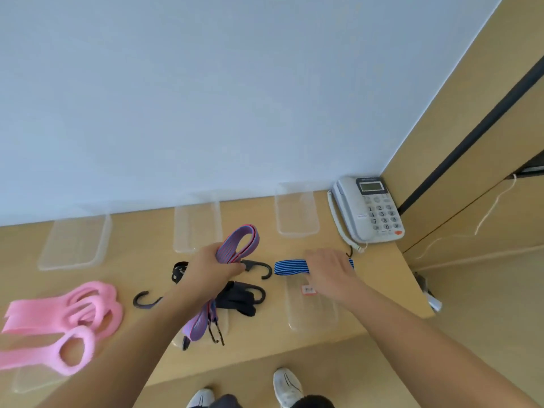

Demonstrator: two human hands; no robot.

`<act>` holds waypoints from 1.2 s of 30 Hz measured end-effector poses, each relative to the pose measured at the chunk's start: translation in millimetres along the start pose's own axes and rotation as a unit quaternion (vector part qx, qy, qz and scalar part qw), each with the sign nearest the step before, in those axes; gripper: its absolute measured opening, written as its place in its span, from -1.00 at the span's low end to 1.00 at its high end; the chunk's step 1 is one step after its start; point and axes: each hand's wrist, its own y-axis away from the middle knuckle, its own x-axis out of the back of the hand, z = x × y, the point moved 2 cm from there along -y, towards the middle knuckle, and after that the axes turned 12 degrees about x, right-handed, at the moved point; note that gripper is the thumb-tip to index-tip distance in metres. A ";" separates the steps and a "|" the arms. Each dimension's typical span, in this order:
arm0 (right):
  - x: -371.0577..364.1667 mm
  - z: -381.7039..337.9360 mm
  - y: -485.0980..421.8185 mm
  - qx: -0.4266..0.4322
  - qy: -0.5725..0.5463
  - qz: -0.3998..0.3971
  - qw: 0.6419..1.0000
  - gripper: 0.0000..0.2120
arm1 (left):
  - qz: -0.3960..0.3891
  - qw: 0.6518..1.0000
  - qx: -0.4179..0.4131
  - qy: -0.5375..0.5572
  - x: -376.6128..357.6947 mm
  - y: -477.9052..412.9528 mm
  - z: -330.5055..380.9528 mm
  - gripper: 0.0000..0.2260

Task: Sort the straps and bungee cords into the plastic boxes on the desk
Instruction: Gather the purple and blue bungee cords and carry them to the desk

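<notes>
Pale wooden desk [382,278], clear rigid boxes [297,233] along the back. Fuzzy pink straps [73,316] lie far left. Left hand [216,267] clamps the folded purple cord [238,242], lifted off the desk: light, floppy, probably springy, so grip mid-bundle. Right hand [329,269] covers the flat blue cord [290,267] lying on the desk; can't tell if its fingers close. Black hook [253,264] looks stiff.

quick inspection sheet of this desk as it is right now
surface: wooden desk, cords spread on it
job's things: purple striped bungee cord lifted; blue striped bungee cord, pink straps, black straps on desk; clear plastic boxes by the wall empty
clutter: telephone in right corner
hands: left hand grips purple cord; right hand lies over blue cord, grip hidden
cables: coiled phone cord; white cable on side panel
surroundings: pale wall
</notes>
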 end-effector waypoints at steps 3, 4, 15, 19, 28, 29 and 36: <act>-28.2 12.6 -11.2 0.029 0.005 0.012 1.000 -0.62 | 0.049 0.998 0.008 -0.023 -15.1 4.7 0.6 -0.89; -36.0 16.0 -13.6 0.035 0.007 0.012 0.999 -0.54 | 0.062 0.997 0.009 -0.034 -21.0 6.0 1.7 -0.90; -31.9 56.4 22.9 0.102 -0.178 0.185 0.961 -0.21 | 0.079 0.980 -0.014 -0.184 -89.2 11.2 36.3 -0.87; -28.9 87.1 55.7 0.001 -0.319 0.374 0.871 -0.58 | 0.008 0.959 -0.088 -0.271 -125.8 11.2 55.2 -0.87; -30.6 124.3 85.6 -0.075 -0.328 0.380 0.862 -0.58 | -0.088 0.846 -0.206 -0.484 -232.6 -9.5 77.3 -0.90; -32.8 124.6 86.4 -0.072 -0.321 0.374 0.867 -0.59 | -0.090 0.837 -0.212 -0.497 -240.5 -12.2 77.8 -0.88; -42.6 127.4 85.1 -0.072 -0.330 0.356 0.871 -0.57 | -0.047 0.801 -0.262 -0.536 -268.0 -31.0 62.9 -0.48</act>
